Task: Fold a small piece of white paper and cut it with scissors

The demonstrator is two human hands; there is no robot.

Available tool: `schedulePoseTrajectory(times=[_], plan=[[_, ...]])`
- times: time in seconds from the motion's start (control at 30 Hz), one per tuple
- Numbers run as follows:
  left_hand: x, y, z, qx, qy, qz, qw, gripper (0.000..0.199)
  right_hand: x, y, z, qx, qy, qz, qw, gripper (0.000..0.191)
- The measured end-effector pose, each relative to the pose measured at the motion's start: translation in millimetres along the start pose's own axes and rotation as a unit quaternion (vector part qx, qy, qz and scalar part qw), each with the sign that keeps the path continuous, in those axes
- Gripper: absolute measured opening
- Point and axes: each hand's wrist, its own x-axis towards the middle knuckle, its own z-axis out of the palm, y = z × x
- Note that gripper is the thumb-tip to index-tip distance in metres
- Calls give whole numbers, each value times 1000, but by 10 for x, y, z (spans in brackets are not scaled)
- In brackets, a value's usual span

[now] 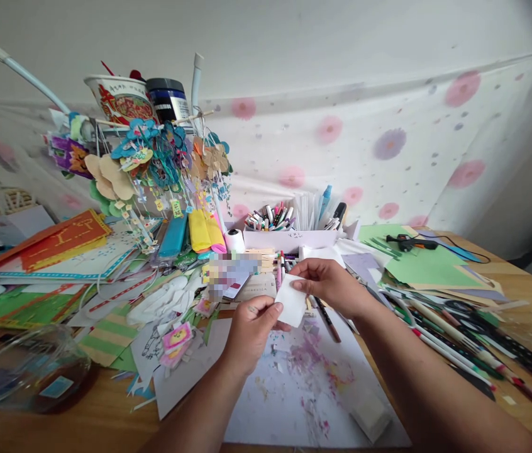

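Between my two hands is a small piece of white paper, held up above the work sheet. My left hand pinches its lower left edge between thumb and fingers. At its upper right corner, my right hand grips it the same way. Below lies a large white sheet with pink, purple and yellow smears and crumbs on it. A pale rectangular block rests on the sheet's right part. Just right of the held paper, a dark pen lies on the table, partly behind my right hand.
A glass jug with dark liquid stands at the front left. Scissors, brushes and pens crowd the right side. Behind are a glue gun on green paper, a white box of markers, and a rack hung with paper flowers.
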Motion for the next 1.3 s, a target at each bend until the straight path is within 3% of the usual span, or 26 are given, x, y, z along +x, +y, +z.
schedulePoseTrajectory(times=[0.17, 0.37, 0.6, 0.7, 0.77, 0.87, 0.93, 1.03, 1.13, 1.3], plan=[[16, -64, -34, 41, -20, 12, 999, 26, 6, 26, -3, -45, 15, -9, 999, 28], [32, -107, -69, 84, -29, 15, 996, 25, 7, 39, 7, 6, -1, -29, 1000, 26], [24, -52, -38, 49, -26, -6, 998, 26, 30, 72, -2, 52, 23, -48, 997, 28], [15, -27, -15, 12, -23, -28, 999, 27, 23, 86, 26, -24, 61, -106, 992, 22], [10, -19, -2, -11, -16, -43, 999, 28, -1, 84, 58, -126, 95, -168, 973, 19], [8, -15, 11, -40, 7, -62, 997, 25, -56, 69, 115, -277, 128, -282, 909, 18], [9, -11, 18, -58, 23, -72, 995, 23, -88, 64, 160, -335, 123, -346, 868, 20], [11, -3, 27, -84, 39, -81, 992, 21, -115, 77, 241, -380, 92, -400, 829, 22], [12, -4, 31, -114, 47, -82, 989, 22, -120, 96, 322, -410, 65, -414, 810, 19], [12, -8, 37, -168, 47, -82, 981, 30, -120, 115, 382, -414, 56, -415, 808, 19]])
